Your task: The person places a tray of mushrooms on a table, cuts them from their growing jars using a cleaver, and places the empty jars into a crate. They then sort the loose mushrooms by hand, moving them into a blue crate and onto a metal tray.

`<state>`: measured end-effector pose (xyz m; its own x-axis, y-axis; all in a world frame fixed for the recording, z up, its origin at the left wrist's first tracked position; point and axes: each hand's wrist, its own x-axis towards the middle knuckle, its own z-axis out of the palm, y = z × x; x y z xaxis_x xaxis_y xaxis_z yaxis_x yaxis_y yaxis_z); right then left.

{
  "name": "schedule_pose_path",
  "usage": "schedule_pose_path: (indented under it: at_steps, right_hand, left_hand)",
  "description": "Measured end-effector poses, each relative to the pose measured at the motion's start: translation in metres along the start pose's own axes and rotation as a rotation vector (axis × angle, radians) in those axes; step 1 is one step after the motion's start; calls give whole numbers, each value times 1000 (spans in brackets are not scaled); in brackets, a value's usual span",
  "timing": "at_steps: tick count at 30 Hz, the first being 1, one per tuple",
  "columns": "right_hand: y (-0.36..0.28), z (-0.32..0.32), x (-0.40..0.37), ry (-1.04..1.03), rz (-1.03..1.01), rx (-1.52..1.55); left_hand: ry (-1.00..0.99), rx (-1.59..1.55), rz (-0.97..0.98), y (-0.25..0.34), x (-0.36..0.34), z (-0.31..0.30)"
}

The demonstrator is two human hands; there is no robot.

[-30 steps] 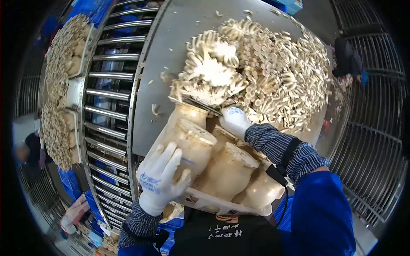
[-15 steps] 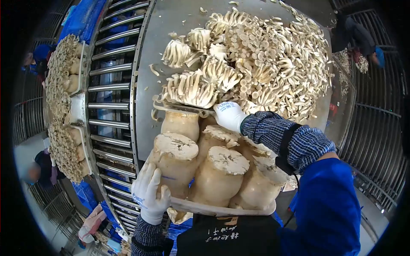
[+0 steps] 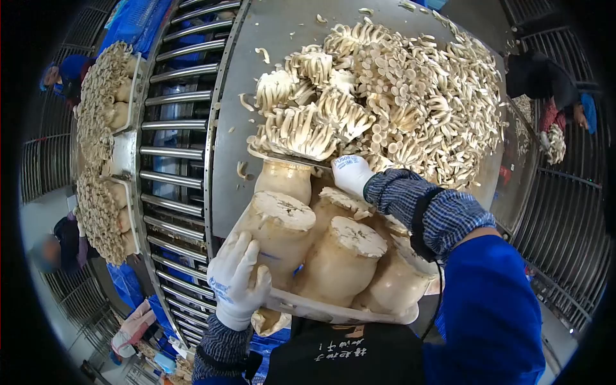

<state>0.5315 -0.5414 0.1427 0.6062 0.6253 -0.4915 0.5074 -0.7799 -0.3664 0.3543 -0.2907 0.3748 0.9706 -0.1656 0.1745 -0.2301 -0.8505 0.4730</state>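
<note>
My left hand (image 3: pixel 237 279), in a white glove, lies against the left substrate block (image 3: pixel 276 237) at the corner of a white tray (image 3: pixel 333 313), fingers slightly apart. My right hand (image 3: pixel 351 176), also gloved, is closed round what looks like a knife, its handle hidden. The thin dark blade (image 3: pixel 298 161) points left, between a mushroom cluster (image 3: pixel 298 133) and the rear block (image 3: pixel 284 181). Several blocks stand in the tray; the front ones show rough white cut tops, such as the middle block (image 3: pixel 340 263).
A big heap of mushrooms (image 3: pixel 443 102) covers much of the metal table (image 3: pixel 231 186). Left of it runs a roller conveyor (image 3: pixel 176 151), with trays of uncut mushrooms (image 3: pixel 99 115) beyond. Co-workers are at the left edge and a co-worker (image 3: pixel 542 80) at the upper right.
The view has shifted, so table, tray and both hands appear slightly further right. The blade has moved little against the cluster. The co-worker at the upper right shows more, with mushrooms in hand.
</note>
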Motion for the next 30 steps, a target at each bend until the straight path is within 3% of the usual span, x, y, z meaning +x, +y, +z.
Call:
schedule_pose_path:
  at_steps: [6,13,14,17,19,20,21,23,26,27,30]
  right_hand:
    - [-12,-33,3,9,-57,6]
    - [-22,-14,47,-82,-30,-139]
    - [-24,-12,66,-27,225,180]
    - [9,58,110,-34,367,386]
    - [10,47,103,-125,-117,-5]
    - [10,37,101,-123,-150,50]
    - [12,31,106,-305,-78,-10]
    - [14,40,103,-81,56,41]
    - [11,10,70,-48,21,114]
    - [13,-1,57,-53,-10,94]
    - [13,-52,-1,-4,-23,122]
  left_hand:
    - [-45,-27,-60,4,9,-4]
    - [-105,43,-67,-1,17,-6]
    - [-100,25,-67,-1,21,-5]
    - [-127,15,-68,0,21,-6]
    - [-129,-28,-106,-1,10,-7]
    - [-127,-27,-105,0,2,-9]
    - [-75,13,-104,-3,-5,-9]
    - [-9,60,-103,-9,-28,-8]
    - [219,3,-220,-22,-85,-4]
    - [260,17,-346,-21,-108,0]
    - [598,-693,-808,-14,-148,28]
